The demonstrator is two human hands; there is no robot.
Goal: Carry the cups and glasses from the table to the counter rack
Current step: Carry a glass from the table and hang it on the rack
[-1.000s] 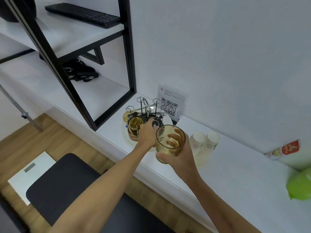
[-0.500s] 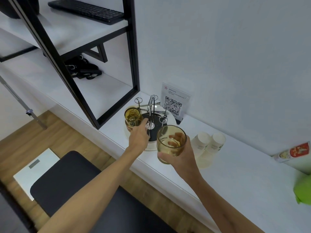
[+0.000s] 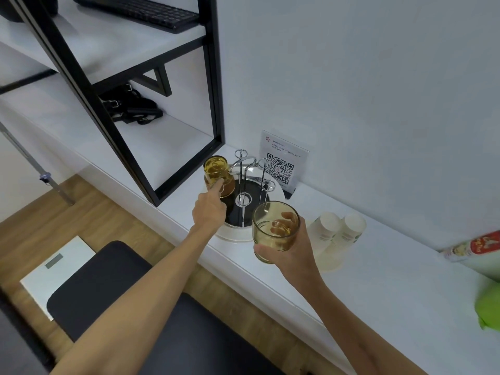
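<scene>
We see the right hand (image 3: 290, 246) wrapped around an amber glass (image 3: 274, 230), thumb along the near side and fingers showing through the far wall, holding it upright above the front edge of the white counter (image 3: 392, 266), just right of the rack. The left hand (image 3: 209, 212) reaches forward with its fingers against the side of a second amber glass (image 3: 217, 175), which sits upside down on the left of the rack; whether those fingers grip it or only touch it we cannot tell, because the back of the hand hides them. The rack (image 3: 244, 197) is a round white tray with a dark centre and thin chrome posts topped by loops, and the other posts we can see are bare. Just behind it a small card with a QR code (image 3: 281, 163) stands against the wall. Right of the held glass two stacks of paper cups (image 3: 336, 231) lie on their sides on the counter. Farther right are a printed packet (image 3: 472, 249) and something green (image 3: 489, 307) at the edge of view. To the left a black-framed shelf (image 3: 151, 66) carries a keyboard (image 3: 140, 10). Below, a black stool (image 3: 113, 293) and a white scale (image 3: 54, 269) rest on the wooden floor.
</scene>
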